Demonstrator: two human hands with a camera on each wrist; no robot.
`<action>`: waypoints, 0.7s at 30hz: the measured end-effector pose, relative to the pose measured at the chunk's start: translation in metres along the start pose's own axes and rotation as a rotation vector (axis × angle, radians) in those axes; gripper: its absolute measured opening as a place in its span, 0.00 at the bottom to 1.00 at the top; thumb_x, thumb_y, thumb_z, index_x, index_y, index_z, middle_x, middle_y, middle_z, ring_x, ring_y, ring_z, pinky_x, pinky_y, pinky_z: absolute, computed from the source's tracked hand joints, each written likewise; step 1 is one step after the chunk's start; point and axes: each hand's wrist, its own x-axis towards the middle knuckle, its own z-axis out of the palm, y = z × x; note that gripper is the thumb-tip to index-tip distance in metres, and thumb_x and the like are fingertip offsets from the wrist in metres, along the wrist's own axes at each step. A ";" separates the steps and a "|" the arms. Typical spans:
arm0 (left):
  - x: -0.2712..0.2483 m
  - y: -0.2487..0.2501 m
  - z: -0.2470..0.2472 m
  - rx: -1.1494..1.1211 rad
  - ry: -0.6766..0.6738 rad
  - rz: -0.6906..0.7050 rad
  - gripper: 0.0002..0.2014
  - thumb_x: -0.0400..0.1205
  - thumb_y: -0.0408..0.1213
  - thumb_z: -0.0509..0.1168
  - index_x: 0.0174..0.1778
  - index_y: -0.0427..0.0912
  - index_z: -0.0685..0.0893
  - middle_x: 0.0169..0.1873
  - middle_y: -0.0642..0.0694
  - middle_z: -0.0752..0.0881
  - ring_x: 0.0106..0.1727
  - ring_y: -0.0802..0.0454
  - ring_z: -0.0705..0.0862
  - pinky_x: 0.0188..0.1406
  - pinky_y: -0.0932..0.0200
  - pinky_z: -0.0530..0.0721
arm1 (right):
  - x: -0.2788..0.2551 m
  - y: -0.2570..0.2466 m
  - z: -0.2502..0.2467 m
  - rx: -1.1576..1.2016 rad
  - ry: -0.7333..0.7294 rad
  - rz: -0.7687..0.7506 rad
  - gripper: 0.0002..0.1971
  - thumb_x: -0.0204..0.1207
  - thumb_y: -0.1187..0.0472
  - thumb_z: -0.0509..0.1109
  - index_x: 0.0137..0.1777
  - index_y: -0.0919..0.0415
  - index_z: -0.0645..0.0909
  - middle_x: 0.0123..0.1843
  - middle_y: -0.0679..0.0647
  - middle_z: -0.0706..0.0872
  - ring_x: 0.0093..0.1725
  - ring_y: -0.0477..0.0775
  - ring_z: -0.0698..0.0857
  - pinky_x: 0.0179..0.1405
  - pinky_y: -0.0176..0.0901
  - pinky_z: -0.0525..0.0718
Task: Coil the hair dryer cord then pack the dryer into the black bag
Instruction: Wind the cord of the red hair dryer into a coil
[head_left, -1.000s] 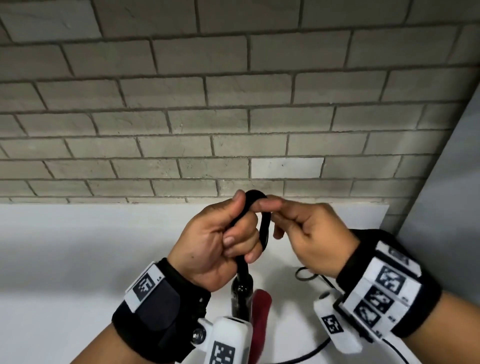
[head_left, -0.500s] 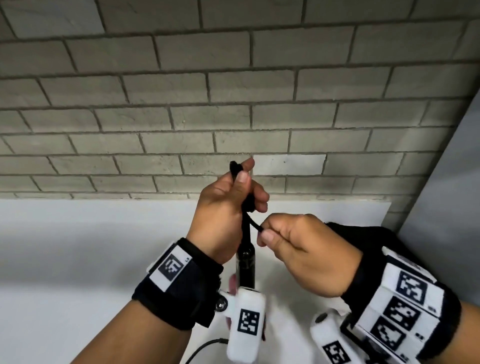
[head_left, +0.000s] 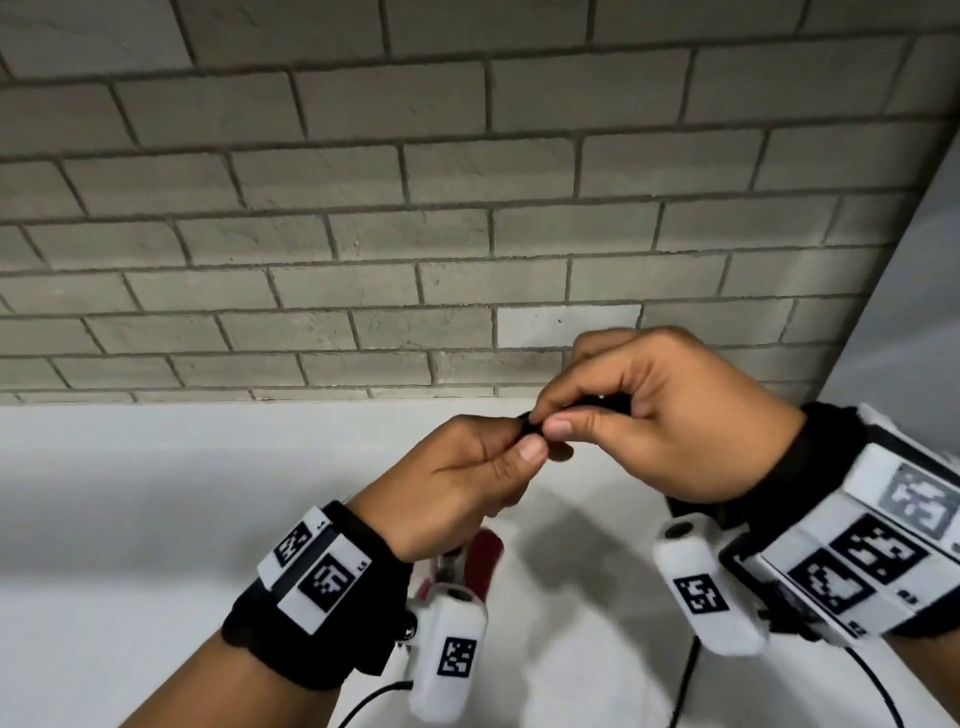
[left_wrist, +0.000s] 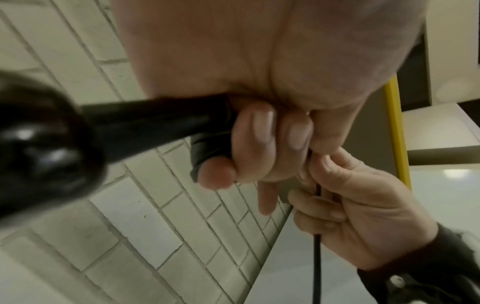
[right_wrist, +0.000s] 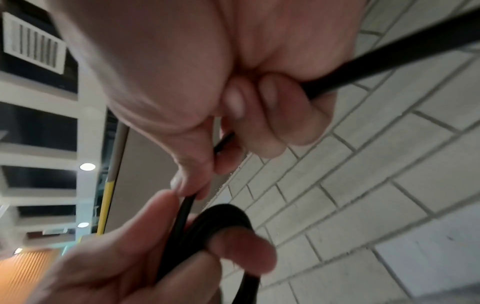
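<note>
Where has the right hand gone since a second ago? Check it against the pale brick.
Yes. The right hand has risen and shifted right: its knuckles now overlap the pale brick, which it sat clearly below before.

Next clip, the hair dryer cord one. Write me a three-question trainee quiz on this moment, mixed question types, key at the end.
1. True or false: the left hand and the right hand are both on the black cord.
2. Multiple choice: the loops of cord gathered so far are held by
A. the left hand
B. the right hand
C. neither; they lie on the white table
3. Fill in: the wall behind the hands is made of grey ____.

Key
1. True: both hands pinch it where they meet.
2. A: in the right wrist view the loops curl round the left hand's fingers, while the right hand feeds a single strand.
3. Brick.
</note>
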 end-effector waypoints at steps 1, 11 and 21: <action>-0.001 0.001 0.000 -0.004 -0.024 -0.009 0.13 0.83 0.47 0.58 0.39 0.53 0.87 0.24 0.53 0.70 0.27 0.54 0.69 0.29 0.55 0.69 | 0.001 -0.003 -0.001 -0.088 -0.020 -0.043 0.08 0.74 0.52 0.70 0.39 0.51 0.89 0.37 0.45 0.84 0.38 0.46 0.85 0.40 0.50 0.83; -0.006 0.009 -0.006 -0.267 -0.038 -0.032 0.23 0.79 0.45 0.62 0.51 0.23 0.87 0.17 0.53 0.68 0.20 0.54 0.63 0.23 0.63 0.62 | 0.017 0.009 0.008 0.319 -0.281 0.147 0.24 0.77 0.44 0.64 0.22 0.54 0.71 0.20 0.44 0.65 0.21 0.46 0.62 0.24 0.40 0.64; -0.006 0.015 -0.004 -0.638 -0.131 0.040 0.22 0.84 0.42 0.58 0.46 0.22 0.83 0.16 0.48 0.59 0.16 0.54 0.58 0.26 0.52 0.70 | 0.013 0.000 0.044 0.970 -0.199 0.327 0.31 0.75 0.38 0.56 0.16 0.57 0.77 0.15 0.48 0.67 0.17 0.48 0.63 0.18 0.33 0.55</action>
